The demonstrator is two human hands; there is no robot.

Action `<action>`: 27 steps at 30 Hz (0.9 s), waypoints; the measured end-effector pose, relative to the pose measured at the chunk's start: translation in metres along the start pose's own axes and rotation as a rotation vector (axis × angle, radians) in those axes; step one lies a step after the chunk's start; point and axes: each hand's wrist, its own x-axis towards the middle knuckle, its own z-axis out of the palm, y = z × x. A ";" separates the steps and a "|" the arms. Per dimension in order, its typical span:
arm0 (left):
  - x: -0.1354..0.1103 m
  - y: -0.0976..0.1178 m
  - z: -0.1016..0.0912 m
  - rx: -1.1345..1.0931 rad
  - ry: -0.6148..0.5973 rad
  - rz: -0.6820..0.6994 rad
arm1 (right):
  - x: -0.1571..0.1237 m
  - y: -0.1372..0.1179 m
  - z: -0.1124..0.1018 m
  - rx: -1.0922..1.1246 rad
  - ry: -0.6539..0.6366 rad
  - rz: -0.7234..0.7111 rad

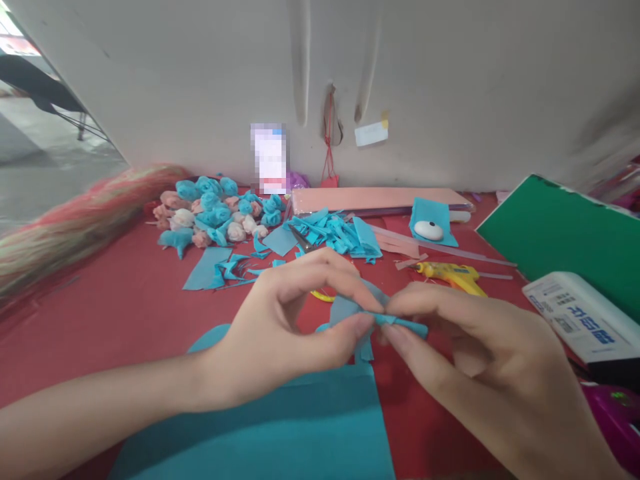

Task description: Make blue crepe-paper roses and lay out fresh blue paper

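Between my two hands is a narrow strip of blue crepe paper [413, 327], folded or rolled thin at its right end. My left hand [305, 320] pinches it between thumb and forefinger. Close beside, my right hand [480, 353] pinches the same strip, its fingertips almost meeting the left ones. A wider part of the paper stands up behind the fingers, partly hidden. Below the hands lies a large blue paper sheet [320, 427]. Scissors [301, 240] rest behind my left hand, which hides part of them.
Blue, pink and white paper roses [215, 210] are heaped at the back left, near blue paper scraps [330, 233]. A yellow glue gun [453, 275], a white oval case [429, 231], a green board [570, 233] and a white box [575, 320] sit on the right. A pale wall rises behind.
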 end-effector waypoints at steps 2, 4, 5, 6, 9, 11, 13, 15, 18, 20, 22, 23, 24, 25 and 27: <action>0.000 0.000 -0.001 0.007 0.009 0.018 | 0.000 0.001 0.000 0.074 -0.007 0.104; 0.000 0.000 -0.001 0.010 0.024 0.039 | 0.001 0.002 0.001 0.124 -0.010 0.190; 0.000 0.000 -0.001 0.012 0.032 0.046 | 0.001 0.002 0.001 0.139 -0.025 0.213; 0.000 0.000 -0.001 0.014 0.040 0.052 | 0.002 0.002 0.002 0.151 -0.031 0.227; 0.001 0.002 0.000 0.015 0.075 0.053 | 0.003 0.003 0.003 0.146 -0.004 0.194; 0.001 0.003 0.000 0.004 0.093 0.034 | 0.003 0.002 0.004 0.098 0.045 0.103; 0.002 0.004 0.001 -0.007 0.096 0.007 | 0.001 0.001 0.005 0.022 0.082 -0.003; 0.001 0.005 0.001 -0.013 0.094 -0.008 | -0.003 -0.001 0.005 -0.050 0.131 -0.063; 0.000 0.005 0.001 -0.019 0.082 -0.018 | -0.008 -0.002 0.006 -0.127 0.209 -0.144; -0.001 0.006 0.001 -0.025 0.067 -0.020 | -0.010 -0.002 0.006 -0.173 0.242 -0.207; -0.002 0.006 0.000 -0.030 0.051 -0.020 | -0.009 -0.002 0.006 -0.218 0.259 -0.260; -0.002 0.006 0.000 -0.033 0.047 -0.021 | -0.008 -0.002 0.005 -0.230 0.270 -0.286; -0.002 0.006 0.000 -0.035 0.046 -0.029 | -0.007 -0.002 0.005 -0.238 0.280 -0.302; -0.002 0.007 0.001 -0.039 0.047 -0.042 | -0.006 -0.002 0.005 -0.237 0.288 -0.322; -0.001 0.007 0.002 -0.070 0.054 -0.093 | -0.005 0.000 0.004 -0.218 0.272 -0.364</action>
